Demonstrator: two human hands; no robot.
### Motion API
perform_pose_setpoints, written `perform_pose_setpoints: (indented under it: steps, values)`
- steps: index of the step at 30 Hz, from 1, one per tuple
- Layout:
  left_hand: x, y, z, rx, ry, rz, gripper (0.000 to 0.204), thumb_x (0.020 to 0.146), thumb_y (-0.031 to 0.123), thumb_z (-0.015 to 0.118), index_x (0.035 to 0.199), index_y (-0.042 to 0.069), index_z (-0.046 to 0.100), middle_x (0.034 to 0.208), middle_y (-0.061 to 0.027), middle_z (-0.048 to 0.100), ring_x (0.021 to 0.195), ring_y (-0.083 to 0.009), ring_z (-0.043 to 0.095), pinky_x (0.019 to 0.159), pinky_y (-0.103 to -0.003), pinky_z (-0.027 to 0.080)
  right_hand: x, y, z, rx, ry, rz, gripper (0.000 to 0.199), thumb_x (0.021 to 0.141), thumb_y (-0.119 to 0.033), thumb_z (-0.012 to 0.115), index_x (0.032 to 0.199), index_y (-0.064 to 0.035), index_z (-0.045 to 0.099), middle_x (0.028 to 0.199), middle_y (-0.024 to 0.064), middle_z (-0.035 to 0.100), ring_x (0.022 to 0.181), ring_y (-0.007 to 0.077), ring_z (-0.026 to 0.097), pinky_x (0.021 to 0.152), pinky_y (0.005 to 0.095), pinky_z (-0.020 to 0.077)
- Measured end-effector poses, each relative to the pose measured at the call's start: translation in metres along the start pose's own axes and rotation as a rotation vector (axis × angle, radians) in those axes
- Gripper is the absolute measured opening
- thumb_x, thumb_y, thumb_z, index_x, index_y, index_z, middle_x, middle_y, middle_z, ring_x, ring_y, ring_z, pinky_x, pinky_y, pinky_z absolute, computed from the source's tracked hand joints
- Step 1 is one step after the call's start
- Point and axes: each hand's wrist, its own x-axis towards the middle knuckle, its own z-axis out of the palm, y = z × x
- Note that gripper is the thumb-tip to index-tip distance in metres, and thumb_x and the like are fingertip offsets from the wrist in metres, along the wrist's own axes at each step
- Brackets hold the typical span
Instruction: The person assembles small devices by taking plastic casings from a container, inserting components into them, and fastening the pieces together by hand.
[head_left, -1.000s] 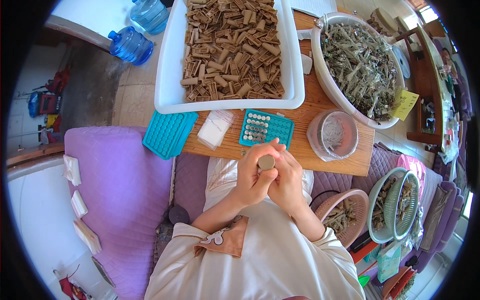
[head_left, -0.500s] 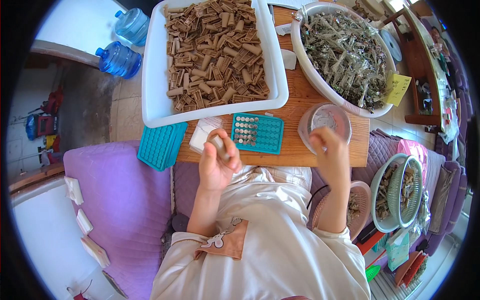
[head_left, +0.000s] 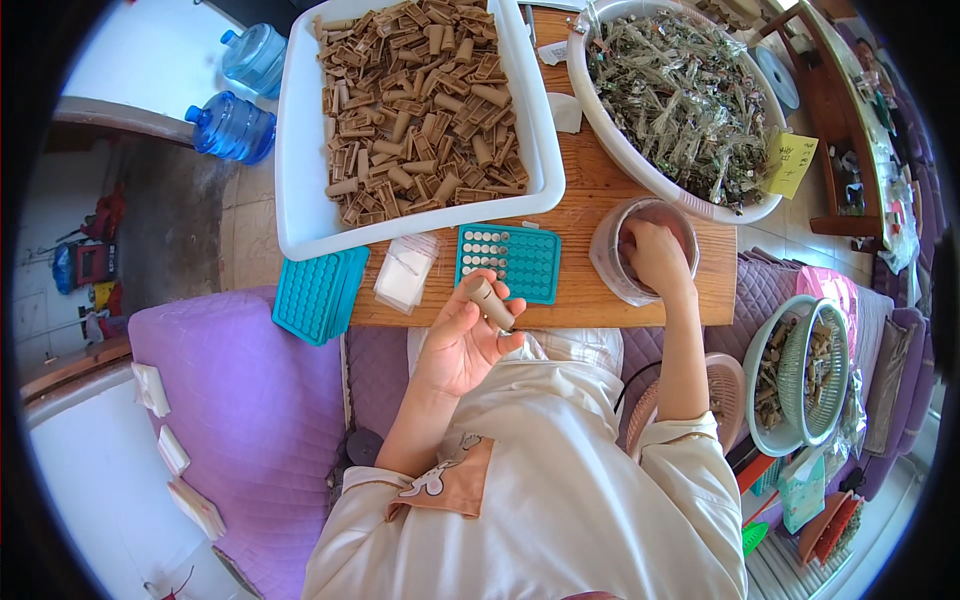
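In the head view, our left hand [head_left: 462, 340] holds a brown paper tube [head_left: 492, 302], fingers clamped on it, near the teal tray [head_left: 510, 262] on the desk [head_left: 590, 215]. Our right hand [head_left: 655, 258] reaches inside the clear plastic bowl [head_left: 612, 268]; we cannot tell its fingers. The tilted tube could slip, we think.

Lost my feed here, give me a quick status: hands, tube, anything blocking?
Left hand holds a brown tube above the teal tray. Right hand down inside the clear tub. Nothing blocking.

Teal grid tray [head_left: 508, 261], white tub [head_left: 300, 215], purple cushion [head_left: 240, 400]
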Motion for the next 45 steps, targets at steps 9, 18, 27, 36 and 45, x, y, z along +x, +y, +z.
perform_pose_setpoints:
  steps: [9, 18, 27, 36, 45]
  values:
    - [0.006, 0.001, 0.002, -0.188, 0.025, -0.025, 0.029, 0.084, 0.01, 0.048, 0.112, 0.01, 0.04, 0.106, -0.0068, 0.048, 0.106, -0.0256, 0.045, 0.066, -0.031, 0.054, -0.017, -0.007, -0.023, 0.269, 0.184, -0.065, 0.012, 0.066, 0.001, 0.059, 0.076, 0.0018, 0.052, 0.066, 0.0098, 0.053, 0.059, 0.0181, 0.05, 0.056, 0.0279, 0.0411]
    - [0.009, -0.001, 0.003, -0.37, 0.062, -0.086, 0.029, 0.086, 0.015, 0.046, 0.114, 0.011, 0.041, 0.107, -0.0068, 0.051, 0.108, -0.025, 0.045, 0.065, -0.03, 0.055, -0.025, -0.001, -0.026, 0.785, 0.159, 0.064, 0.009, 0.077, -0.003, 0.054, 0.085, 0.0003, 0.053, 0.068, -0.0004, 0.051, 0.063, 0.0057, 0.047, 0.056, 0.0191, 0.0377]
    - [0.006, -0.002, -0.002, -0.447, 0.039, -0.139, 0.03, 0.088, 0.018, 0.042, 0.116, 0.01, 0.039, 0.106, -0.0076, 0.052, 0.102, -0.0256, 0.049, 0.065, -0.029, 0.054, -0.029, 0.003, -0.025, 0.955, 0.139, 0.199, 0.008, 0.079, -0.003, 0.051, 0.086, 0.0003, 0.052, 0.071, 0.001, 0.053, 0.062, 0.0063, 0.049, 0.056, 0.0183, 0.0392]
    - [0.005, -0.001, -0.003, -0.437, 0.027, -0.15, 0.03, 0.088, 0.019, 0.041, 0.116, 0.009, 0.039, 0.106, -0.0074, 0.052, 0.1, -0.0238, 0.05, 0.065, -0.028, 0.053, -0.031, 0.0, -0.028, 0.848, 0.205, 0.101, 0.016, 0.074, 0.006, 0.048, 0.088, 0.0015, 0.051, 0.076, 0.002, 0.053, 0.065, 0.0053, 0.049, 0.059, 0.0171, 0.0379]
    - [0.003, -0.001, -0.005, -0.437, 0.04, -0.164, 0.03, 0.088, 0.02, 0.041, 0.116, 0.01, 0.039, 0.105, -0.0065, 0.05, 0.096, -0.0216, 0.051, 0.064, -0.028, 0.052, -0.033, -0.006, -0.031, 0.898, 0.253, 0.139, 0.026, 0.072, 0.008, 0.046, 0.097, 0.0022, 0.051, 0.085, 0.0042, 0.055, 0.066, 0.0042, 0.048, 0.062, 0.0172, 0.0394]
